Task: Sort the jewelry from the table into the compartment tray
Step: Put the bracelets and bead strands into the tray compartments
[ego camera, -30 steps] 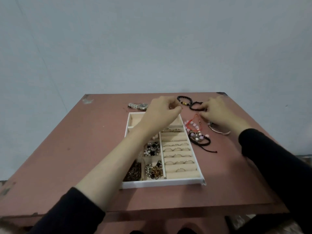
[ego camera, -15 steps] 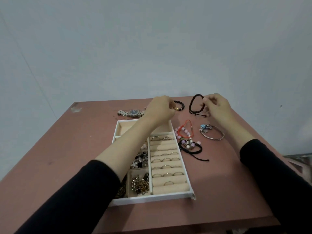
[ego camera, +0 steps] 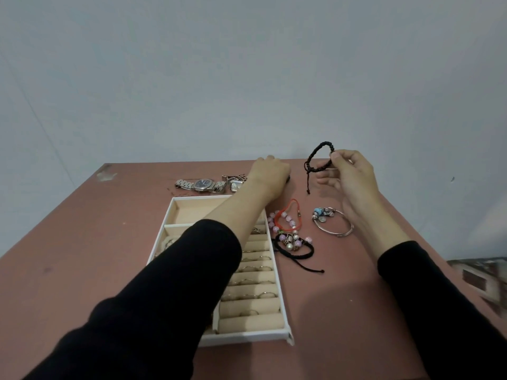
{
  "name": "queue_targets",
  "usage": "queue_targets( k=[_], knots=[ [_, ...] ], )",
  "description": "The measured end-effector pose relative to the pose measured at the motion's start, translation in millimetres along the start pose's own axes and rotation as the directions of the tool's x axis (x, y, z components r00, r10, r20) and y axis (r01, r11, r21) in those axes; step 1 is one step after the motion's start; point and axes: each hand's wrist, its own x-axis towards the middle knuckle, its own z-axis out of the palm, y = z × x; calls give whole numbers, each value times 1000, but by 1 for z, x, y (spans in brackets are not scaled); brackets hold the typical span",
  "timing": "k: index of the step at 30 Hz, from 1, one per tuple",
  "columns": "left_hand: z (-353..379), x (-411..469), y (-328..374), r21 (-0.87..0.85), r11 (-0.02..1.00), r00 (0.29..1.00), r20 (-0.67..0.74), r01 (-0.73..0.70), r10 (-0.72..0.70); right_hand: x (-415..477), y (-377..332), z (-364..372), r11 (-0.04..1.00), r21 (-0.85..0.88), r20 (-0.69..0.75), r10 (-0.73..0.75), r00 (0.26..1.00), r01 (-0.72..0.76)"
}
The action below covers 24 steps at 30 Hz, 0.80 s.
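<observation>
A white compartment tray (ego camera: 283, 303) with beige lining lies on the reddish table; its right column holds rows of rings (ego camera: 255, 268). My left arm crosses over the tray's left half and hides it. My left hand (ego camera: 270, 174) is curled down at the table's far side, fingers closed over a black bead bracelet (ego camera: 288, 180), of which only a sliver shows. My right hand (ego camera: 348, 171) pinches a black braided bracelet (ego camera: 318, 157) lifted above the table, its cord tail dangling.
A silver watch (ego camera: 203, 185) and a smaller watch (ego camera: 236, 184) lie beyond the tray. Right of the tray lie a red cord bracelet (ego camera: 292, 215), a pink bead bracelet (ego camera: 274, 224), a black charm bracelet (ego camera: 295, 246) and a silver charm bangle (ego camera: 333, 224).
My right hand has raised the black braided bracelet higher off the table. My left hand has settled over the black bead bracelet, hiding it. The view has come closer.
</observation>
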Motion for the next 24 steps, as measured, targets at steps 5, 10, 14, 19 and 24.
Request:
queue_targets(
  k=[5,10,14,19,24],
  knots=[
    [-3,4,-11,-584,799,969,-83,142,-233,-2,-3,1,999,-17,-15,-33,999,33],
    [-43,-9,-25,-958,280,924,-46,68,-381,-12,-10,8,997,-47,20,-63,998,64],
    [-75,-48,-50,-982,187,930,-90,-23,-356,-30,-18,27,998,2,87,-65,994,65],
    [-88,-111,-85,-993,106,919,-90,-53,-385,-58,-25,63,1000,-17,236,-14,972,19],
    [-85,-154,-117,-998,67,879,-36,-5,-476,-75,-20,105,948,-288,425,2,905,133]
  ],
)
